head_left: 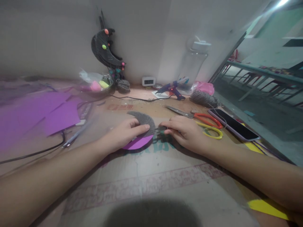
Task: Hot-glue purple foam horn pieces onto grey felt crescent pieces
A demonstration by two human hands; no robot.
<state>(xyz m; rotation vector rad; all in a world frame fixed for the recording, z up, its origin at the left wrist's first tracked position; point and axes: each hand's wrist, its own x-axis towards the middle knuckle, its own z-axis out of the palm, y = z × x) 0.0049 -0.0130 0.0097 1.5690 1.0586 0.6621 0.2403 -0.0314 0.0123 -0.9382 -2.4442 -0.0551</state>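
Currently gripping the crescent (151, 122) in the left hand (124, 130); pinching a small dark item (161, 128), too blurred to name, in the right hand (181, 130); apparently standing partway done, showing grey yarn (142, 118) around the left thumb (142, 129), leaving the purple section (139, 143) below bare.

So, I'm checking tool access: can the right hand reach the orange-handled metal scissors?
Probably yes: the metal scissors lie just beyond the right hand, seemingly unobstructed, though it pinches something dark.

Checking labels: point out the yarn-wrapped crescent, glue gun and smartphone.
Yarn-wrapped crescent (147, 121): head view, gray yarn part.
Glue gun (169, 89): head view, blue body.
Smartphone (234, 125): head view, dark screen.
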